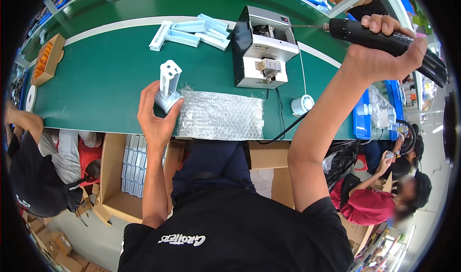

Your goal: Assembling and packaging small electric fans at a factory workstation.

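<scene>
My left hand (154, 120) is closed round the round base of a light blue plastic housing (169, 82). The housing stands upright on the green table, its top with small square holes facing up. High on the right, my right hand (382, 51) grips a black electric screwdriver (353, 30). Its long thin bit points left, with the tip by the upper right side of a black and silver screw feeder (264, 51). Right beside the housing lies a sheet of bubble wrap (221, 116).
Light blue housing pieces (185, 39) lie in a pile beyond my left hand. A white round part (302, 105) sits near the right table edge. At far left is a cardboard box (55, 55) with orange contents. An open carton (113, 176) stands below the table. Co-workers sit on both sides.
</scene>
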`<state>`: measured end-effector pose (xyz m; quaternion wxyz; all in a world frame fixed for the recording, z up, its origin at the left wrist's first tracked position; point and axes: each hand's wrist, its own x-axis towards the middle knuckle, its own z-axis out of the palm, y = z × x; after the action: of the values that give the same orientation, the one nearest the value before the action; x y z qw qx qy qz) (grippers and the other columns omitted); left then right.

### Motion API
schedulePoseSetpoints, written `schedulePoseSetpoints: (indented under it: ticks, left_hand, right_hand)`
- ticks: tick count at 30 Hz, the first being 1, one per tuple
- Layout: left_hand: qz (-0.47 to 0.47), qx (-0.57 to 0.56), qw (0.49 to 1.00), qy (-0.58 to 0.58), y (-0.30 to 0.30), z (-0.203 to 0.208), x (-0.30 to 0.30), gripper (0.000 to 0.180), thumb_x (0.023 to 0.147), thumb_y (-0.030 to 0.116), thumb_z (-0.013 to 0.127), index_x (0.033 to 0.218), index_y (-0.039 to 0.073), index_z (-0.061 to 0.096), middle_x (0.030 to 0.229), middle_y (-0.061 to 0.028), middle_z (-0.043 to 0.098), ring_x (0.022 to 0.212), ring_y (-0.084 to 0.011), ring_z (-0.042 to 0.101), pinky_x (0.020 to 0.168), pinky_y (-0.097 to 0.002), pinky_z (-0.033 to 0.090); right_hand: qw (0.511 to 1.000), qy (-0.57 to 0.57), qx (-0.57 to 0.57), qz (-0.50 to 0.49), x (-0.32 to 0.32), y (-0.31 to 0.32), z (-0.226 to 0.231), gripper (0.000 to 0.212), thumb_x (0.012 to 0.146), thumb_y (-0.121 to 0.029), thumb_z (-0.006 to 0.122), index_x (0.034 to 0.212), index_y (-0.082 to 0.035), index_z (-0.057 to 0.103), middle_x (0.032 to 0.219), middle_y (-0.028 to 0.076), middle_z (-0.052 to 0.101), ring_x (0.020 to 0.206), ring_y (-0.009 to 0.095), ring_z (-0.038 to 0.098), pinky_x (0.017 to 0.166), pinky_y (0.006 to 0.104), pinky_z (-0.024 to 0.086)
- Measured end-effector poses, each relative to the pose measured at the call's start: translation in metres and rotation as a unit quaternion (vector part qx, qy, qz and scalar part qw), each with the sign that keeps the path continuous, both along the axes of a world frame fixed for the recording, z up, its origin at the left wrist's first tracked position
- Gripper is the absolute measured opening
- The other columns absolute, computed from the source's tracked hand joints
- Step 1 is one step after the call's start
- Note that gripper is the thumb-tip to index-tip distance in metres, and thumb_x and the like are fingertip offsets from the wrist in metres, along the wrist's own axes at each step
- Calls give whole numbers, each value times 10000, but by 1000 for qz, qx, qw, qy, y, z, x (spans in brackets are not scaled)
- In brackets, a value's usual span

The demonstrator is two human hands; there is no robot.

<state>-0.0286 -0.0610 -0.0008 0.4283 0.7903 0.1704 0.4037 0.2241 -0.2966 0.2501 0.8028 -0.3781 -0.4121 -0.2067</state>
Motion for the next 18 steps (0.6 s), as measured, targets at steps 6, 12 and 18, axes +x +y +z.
schedulePoseSetpoints:
  ticks: [6, 12, 18]
  left_hand:
    - [3, 14, 1000, 6, -1, -2, 4, 552, 740, 55, 876, 1240, -10, 652, 1252, -156, 663, 1126, -304, 653, 991, -391, 499]
    - [11, 19, 1000, 9, 0, -3, 2, 555, 748, 61, 877, 1250, -11, 653, 1254, -156, 660, 1142, -306, 648, 1000, -399, 494]
    - [2, 28, 1000, 8, 0, -1, 1, 558, 758, 66, 876, 1259, -22, 647, 1247, -161, 655, 1125, -295, 640, 995, -386, 486]
  right_hand:
    - [983, -31, 1, -179, 20, 3, -21, 268, 919, -158, 678, 767, 19, 548, 595, 115, 544, 461, 211, 536, 429, 340, 479]
    - [975, 22, -6, -222, -10, -10, -6, 451, 935, -291, 696, 682, 45, 533, 628, 135, 533, 504, 246, 518, 496, 355, 463]
    - [988, 43, -65, -134, -10, -23, 4, 729, 926, -685, 617, 810, 31, 538, 742, 144, 564, 650, 252, 558, 595, 367, 479]
